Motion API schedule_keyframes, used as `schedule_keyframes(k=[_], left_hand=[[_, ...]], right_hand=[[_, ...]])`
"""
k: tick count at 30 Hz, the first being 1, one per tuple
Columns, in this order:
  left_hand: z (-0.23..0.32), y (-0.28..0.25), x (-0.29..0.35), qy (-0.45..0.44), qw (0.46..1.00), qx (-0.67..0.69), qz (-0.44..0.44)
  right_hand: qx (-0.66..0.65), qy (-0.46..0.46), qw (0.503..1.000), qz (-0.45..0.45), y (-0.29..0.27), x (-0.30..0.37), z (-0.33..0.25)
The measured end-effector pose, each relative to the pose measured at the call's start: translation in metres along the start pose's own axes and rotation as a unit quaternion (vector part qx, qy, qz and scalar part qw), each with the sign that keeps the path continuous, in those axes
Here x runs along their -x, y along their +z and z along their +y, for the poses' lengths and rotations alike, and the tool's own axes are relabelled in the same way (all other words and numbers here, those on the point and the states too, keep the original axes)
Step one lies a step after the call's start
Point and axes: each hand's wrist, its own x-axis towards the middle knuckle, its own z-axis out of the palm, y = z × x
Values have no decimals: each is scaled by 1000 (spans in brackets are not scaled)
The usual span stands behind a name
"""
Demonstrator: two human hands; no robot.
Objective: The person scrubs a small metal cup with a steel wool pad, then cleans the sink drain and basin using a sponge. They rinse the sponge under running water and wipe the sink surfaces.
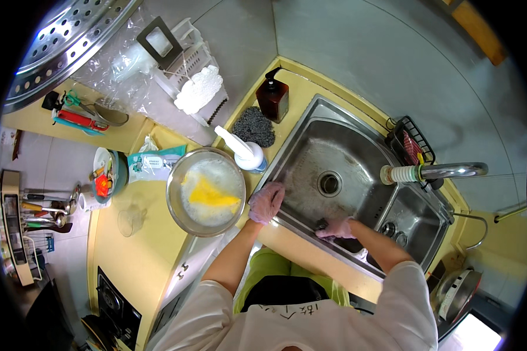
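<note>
Against the near wall of the sink's large basin (357,140), by your right hand (337,228), is a dark scouring pad (321,224), partly hidden by your glove. Your right fingers look drawn together around it, pinching it against the steel. Your left hand (267,203) is braced on the near-left corner of the sink rim, gloved and holding no visible object; whether its fingers are hooked over the edge or simply lying on it, you can't be shown from this angle.

A wet glove on smooth metal could make that brace slide, pitching your weight forward. A loose pinch could let the pad slip toward the drain (329,183), where torn-off strands might lodge.

Just beside your left forearm stands a steel bowl (171,206) of sudsy water with a yellow cloth (211,194) in it; an outward swing of your elbow could knock it and slop water over the countertop (143,251). Beyond your left hand, the white spray bottle (250,155) stands close enough to be tipped by a careless reach. Farther back are a grey mesh scourer (253,126) and an amber pump bottle (272,100).
</note>
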Motion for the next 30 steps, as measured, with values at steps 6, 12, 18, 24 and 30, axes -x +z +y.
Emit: schedule_keyframes(k=[6, 12, 18, 24, 30], left_hand=[[15, 3, -7, -63, 992, -108, -33], [15, 1, -5, -83, 988, -126, -38], [12, 5, -4, -50, 990, -128, -44], [16, 3, -10, -80, 982, -163, -55], [19, 5, -7, -71, 984, -158, -50]], right_hand=[[23, -50, 988, 148, 18, -78, -51], [70, 44, 988, 130, 17, -6, 8], [-9, 94, 995, 23, 6, 22, -17], [27, -21, 994, 108, 16, -58, -43], [-65, 63, 995, 49, 16, 37, 40]])
